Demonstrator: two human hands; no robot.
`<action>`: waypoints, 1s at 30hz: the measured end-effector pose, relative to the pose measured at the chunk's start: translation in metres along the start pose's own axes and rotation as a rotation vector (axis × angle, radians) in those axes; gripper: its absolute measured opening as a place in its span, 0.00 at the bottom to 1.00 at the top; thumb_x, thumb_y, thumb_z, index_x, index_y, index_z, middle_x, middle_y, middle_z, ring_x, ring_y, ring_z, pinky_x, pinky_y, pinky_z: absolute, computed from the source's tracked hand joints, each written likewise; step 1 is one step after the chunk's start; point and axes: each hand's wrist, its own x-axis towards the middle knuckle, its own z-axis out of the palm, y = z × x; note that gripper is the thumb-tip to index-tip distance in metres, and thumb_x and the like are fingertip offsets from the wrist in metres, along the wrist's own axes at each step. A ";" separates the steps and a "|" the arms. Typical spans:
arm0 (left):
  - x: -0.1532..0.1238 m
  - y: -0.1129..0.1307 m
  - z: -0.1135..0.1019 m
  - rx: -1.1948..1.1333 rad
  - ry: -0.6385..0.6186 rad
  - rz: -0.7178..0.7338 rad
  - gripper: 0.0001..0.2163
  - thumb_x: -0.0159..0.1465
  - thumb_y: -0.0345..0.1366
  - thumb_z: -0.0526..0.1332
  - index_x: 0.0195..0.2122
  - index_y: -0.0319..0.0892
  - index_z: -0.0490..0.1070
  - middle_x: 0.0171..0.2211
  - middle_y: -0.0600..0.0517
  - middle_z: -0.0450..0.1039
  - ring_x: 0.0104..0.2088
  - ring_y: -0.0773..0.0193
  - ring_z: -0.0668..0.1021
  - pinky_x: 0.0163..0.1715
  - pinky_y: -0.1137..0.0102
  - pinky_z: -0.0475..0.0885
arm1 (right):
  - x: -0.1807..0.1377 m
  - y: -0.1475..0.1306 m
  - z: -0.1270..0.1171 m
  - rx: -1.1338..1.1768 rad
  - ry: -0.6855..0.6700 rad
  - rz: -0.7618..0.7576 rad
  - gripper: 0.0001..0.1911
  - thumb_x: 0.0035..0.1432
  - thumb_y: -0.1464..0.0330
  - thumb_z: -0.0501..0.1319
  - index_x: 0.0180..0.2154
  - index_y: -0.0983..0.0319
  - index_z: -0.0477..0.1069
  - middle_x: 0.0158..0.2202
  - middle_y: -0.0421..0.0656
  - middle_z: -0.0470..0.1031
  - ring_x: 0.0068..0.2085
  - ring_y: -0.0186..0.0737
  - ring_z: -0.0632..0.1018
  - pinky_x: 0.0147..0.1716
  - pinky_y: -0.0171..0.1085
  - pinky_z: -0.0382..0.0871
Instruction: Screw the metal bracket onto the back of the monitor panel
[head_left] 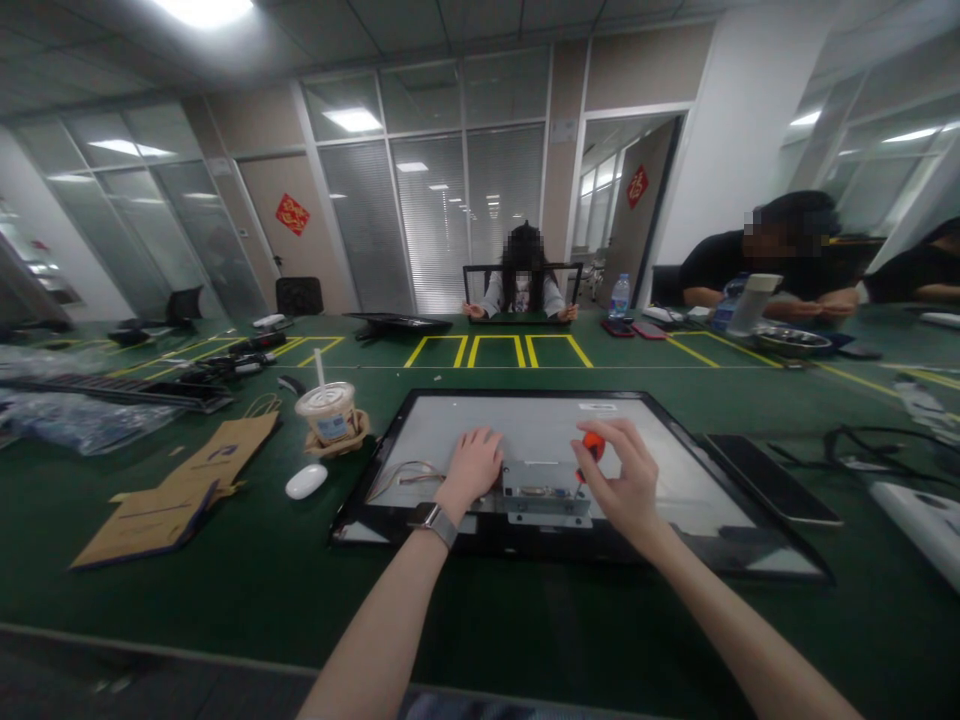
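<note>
A flat monitor panel (pixel 675 440) lies face down on the green table, its grey metal back up. A small metal connector box (pixel 544 490) sits near its front edge. My left hand (pixel 472 468), with a watch on the wrist, rests palm down on the panel just left of that box, fingers curled. My right hand (pixel 622 478) is closed round an orange-handled screwdriver (pixel 592 447), held upright over the right side of the box. Thin cables (pixel 409 475) run across the panel to the left of my left hand.
A drink cup with a straw (pixel 328 412), a white mouse (pixel 306 481) and brown paper bags (pixel 180 485) lie to the left. A dark slab (pixel 772 478) lies right of the panel. A person sits at the far side of the table (pixel 523 282), others at the right (pixel 787 260).
</note>
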 end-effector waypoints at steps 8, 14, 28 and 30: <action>0.001 -0.001 0.003 0.003 0.011 0.003 0.19 0.73 0.36 0.48 0.63 0.41 0.65 0.65 0.43 0.65 0.64 0.53 0.67 0.63 0.56 0.62 | -0.001 -0.001 0.000 0.006 -0.002 -0.005 0.06 0.61 0.71 0.64 0.41 0.57 0.75 0.30 0.41 0.71 0.30 0.40 0.74 0.31 0.40 0.72; 0.001 -0.001 0.003 0.007 0.010 -0.001 0.19 0.73 0.36 0.49 0.62 0.42 0.66 0.65 0.43 0.65 0.64 0.53 0.68 0.63 0.57 0.62 | 0.000 -0.001 0.000 -0.007 0.000 -0.004 0.08 0.62 0.73 0.61 0.43 0.57 0.74 0.31 0.40 0.71 0.31 0.40 0.74 0.33 0.41 0.72; 0.000 -0.001 0.000 -0.009 0.002 0.004 0.19 0.73 0.36 0.48 0.62 0.41 0.66 0.65 0.43 0.64 0.64 0.53 0.67 0.64 0.56 0.61 | -0.007 0.004 0.000 0.122 -0.084 0.122 0.11 0.67 0.72 0.52 0.47 0.58 0.69 0.32 0.40 0.72 0.29 0.37 0.75 0.29 0.37 0.71; 0.000 -0.001 0.000 -0.009 0.007 0.004 0.19 0.73 0.36 0.49 0.62 0.41 0.66 0.65 0.43 0.65 0.64 0.53 0.67 0.64 0.56 0.62 | -0.006 0.004 0.000 0.105 -0.079 0.094 0.09 0.66 0.71 0.54 0.46 0.58 0.70 0.30 0.39 0.72 0.28 0.37 0.75 0.29 0.37 0.71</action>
